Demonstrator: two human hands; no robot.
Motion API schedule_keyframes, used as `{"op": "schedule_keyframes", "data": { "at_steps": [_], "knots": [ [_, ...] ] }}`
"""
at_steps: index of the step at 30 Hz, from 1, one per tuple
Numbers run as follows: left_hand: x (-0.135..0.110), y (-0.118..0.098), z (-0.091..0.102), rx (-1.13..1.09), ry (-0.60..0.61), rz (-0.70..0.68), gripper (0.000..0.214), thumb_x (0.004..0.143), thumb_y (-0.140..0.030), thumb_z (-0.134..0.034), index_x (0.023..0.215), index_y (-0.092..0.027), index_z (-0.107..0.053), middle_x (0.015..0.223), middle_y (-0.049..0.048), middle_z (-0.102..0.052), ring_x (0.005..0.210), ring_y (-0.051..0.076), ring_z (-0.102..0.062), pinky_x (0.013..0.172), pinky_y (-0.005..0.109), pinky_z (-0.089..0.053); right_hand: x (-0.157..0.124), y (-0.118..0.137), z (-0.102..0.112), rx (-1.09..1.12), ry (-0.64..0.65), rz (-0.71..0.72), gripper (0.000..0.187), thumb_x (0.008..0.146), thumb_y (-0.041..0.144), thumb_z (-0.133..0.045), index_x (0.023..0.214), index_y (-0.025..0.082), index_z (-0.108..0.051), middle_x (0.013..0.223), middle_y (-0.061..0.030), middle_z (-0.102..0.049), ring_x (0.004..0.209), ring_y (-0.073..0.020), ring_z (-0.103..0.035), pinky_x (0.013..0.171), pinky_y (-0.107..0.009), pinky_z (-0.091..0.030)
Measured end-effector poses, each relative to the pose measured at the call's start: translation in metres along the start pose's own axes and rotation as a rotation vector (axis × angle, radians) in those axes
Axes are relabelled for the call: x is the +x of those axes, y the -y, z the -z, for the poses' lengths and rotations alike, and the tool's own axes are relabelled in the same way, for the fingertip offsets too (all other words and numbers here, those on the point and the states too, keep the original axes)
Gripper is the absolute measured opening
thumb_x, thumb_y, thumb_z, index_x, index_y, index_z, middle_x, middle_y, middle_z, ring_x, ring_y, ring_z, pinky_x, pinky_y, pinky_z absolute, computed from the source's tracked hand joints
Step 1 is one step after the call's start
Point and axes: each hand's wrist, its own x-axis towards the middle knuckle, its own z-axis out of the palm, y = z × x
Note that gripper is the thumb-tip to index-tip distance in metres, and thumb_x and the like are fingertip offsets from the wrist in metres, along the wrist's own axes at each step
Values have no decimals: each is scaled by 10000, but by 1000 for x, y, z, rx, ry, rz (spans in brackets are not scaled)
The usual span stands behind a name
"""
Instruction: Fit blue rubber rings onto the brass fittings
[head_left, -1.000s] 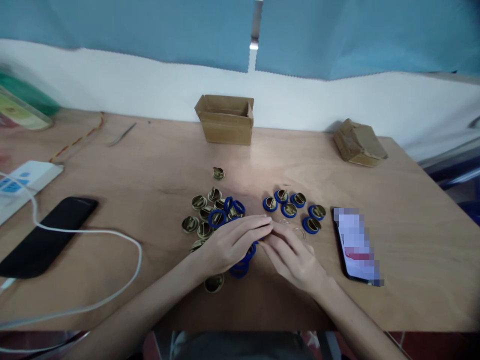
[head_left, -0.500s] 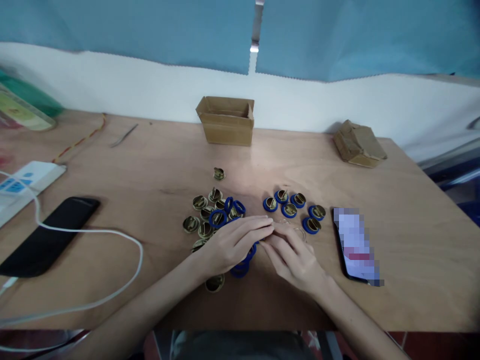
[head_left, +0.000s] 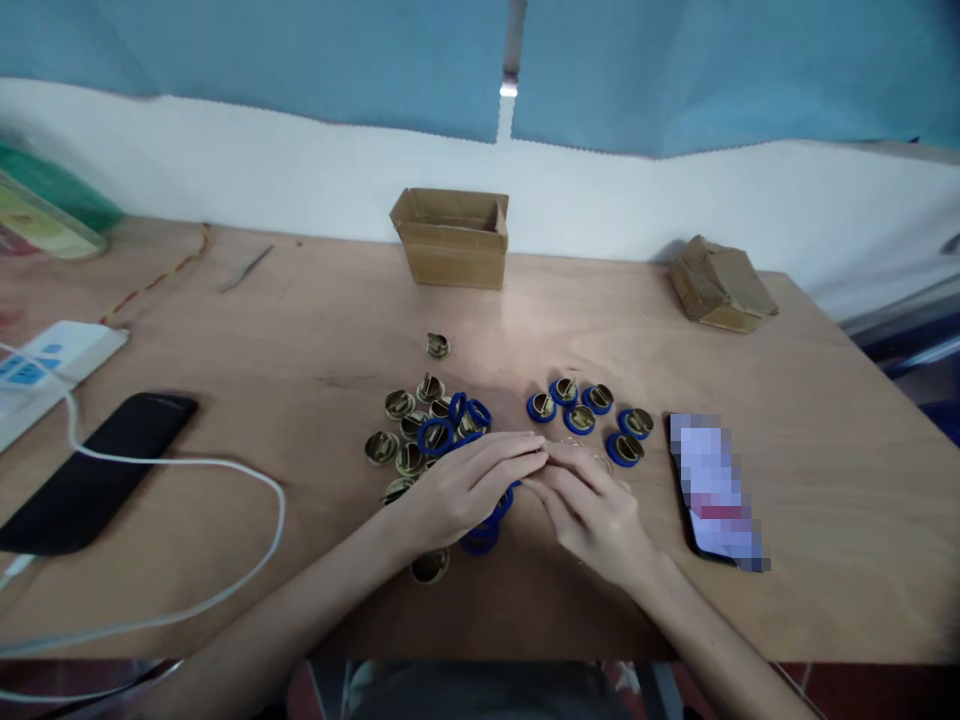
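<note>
The left hand (head_left: 461,490) and the right hand (head_left: 596,515) are brought together at the near middle of the bench (head_left: 300,330), fingertips touching, with the fingers curled over something small that is hidden between them; whether a part is actually gripped cannot be told, nor how tightly the fingers are closed. Under and just beyond the left hand a loose pile of brass caps (head_left: 401,440) is seen mixed with separate blue rings (head_left: 435,436), and more blue rings are stacked beneath the left palm. To the right, just beyond the right hand, six brass caps already fitted with blue rings (head_left: 581,412) are laid out apart from the pile. It is judged that a smaller share has been assembled, while the larger heap of bare caps and loose rings is left. One cap (head_left: 437,346) lies alone farther back, and another (head_left: 430,566) by the left wrist. A phone (head_left: 716,490) is lying to the right, a dark phone (head_left: 97,470) with a white cable (head_left: 225,470) to the left, and an open cardboard box (head_left: 450,238) at the wall.
</note>
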Motion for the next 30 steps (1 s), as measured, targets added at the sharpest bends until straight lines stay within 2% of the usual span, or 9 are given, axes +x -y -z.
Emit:
{"op": "schedule_keyframes", "data": {
  "at_steps": [15,30],
  "knots": [
    [-1,0,-4,74,-15,-70,339,986,-25,-446,1292,-56,-589,1261,179,-688,1263,250,-635,1061,401,-586,-2,-2,2,74,20,-8,382,923,-14,-530,1198,225,-646,1217,-79,-680,1108,-202,-701,946,-314,-623],
    [-6,0,-13,7,-76,-45,396,984,4,-461,1365,-37,-560,1321,190,-660,1363,252,-548,1117,410,-551,-1,0,1,-136,-59,92,402,902,-46,-474,1185,160,-672,1238,-110,-727,1086,-202,-739,895,-272,-651]
  ]
}}
